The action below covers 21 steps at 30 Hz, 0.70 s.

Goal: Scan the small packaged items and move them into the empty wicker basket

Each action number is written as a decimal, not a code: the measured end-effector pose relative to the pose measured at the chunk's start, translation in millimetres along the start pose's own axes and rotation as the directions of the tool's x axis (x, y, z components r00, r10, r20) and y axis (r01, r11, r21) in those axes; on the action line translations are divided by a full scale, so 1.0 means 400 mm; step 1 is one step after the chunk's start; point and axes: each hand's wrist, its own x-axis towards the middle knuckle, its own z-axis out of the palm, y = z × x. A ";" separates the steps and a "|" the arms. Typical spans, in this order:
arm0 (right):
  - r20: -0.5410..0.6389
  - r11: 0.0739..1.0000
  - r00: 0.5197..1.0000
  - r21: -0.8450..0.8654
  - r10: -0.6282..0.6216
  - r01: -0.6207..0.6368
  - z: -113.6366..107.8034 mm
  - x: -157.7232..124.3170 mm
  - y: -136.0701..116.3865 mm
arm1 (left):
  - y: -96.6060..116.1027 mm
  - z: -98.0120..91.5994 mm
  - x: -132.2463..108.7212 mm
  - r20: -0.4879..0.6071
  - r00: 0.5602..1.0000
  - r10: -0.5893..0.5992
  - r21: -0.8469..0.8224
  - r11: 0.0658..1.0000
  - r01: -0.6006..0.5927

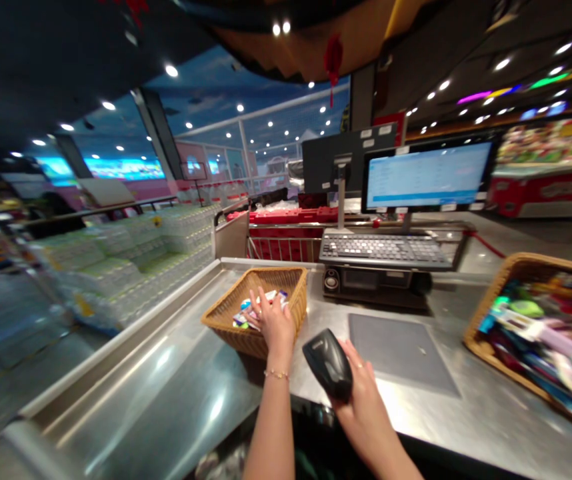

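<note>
My left hand (pixel 275 321) reaches over a wicker basket (pixel 231 308), its fingers spread above several small packaged items (pixel 244 313) at the bottom. Whether the fingertips touch those items I cannot tell. Wrapped in my right hand (pixel 361 383) is a black handheld barcode scanner (pixel 330 365), its head tilted up toward the basket. The scanner is just right of the basket, over the near edge of the steel counter (pixel 166 400).
A keyboard (pixel 386 249) stands on a raised black unit below a lit monitor (pixel 429 175). A grey mat (pixel 401 350) lies on the counter. At the right, a second wicker basket (pixel 486 287) is full of colourful goods. Stacked bottle packs (pixel 131 260) stand beyond the counter's left rail.
</note>
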 end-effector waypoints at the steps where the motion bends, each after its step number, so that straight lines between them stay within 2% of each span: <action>1: 0.000 1.000 1.000 -0.002 0.000 0.000 0.001 -0.002 0.002 | 0.002 0.001 -0.002 0.000 1.000 0.013 0.000 1.000 -0.013; 13: -0.054 1.000 0.998 -0.001 0.018 -0.018 -0.015 -0.010 0.015 | 0.060 -0.012 -0.020 0.087 0.994 0.060 -0.008 0.998 -0.059; 21: -0.124 1.000 0.992 0.007 -0.001 0.002 -0.029 -0.018 0.033 | 0.100 0.013 -0.050 0.165 0.981 0.107 -0.030 0.994 -0.103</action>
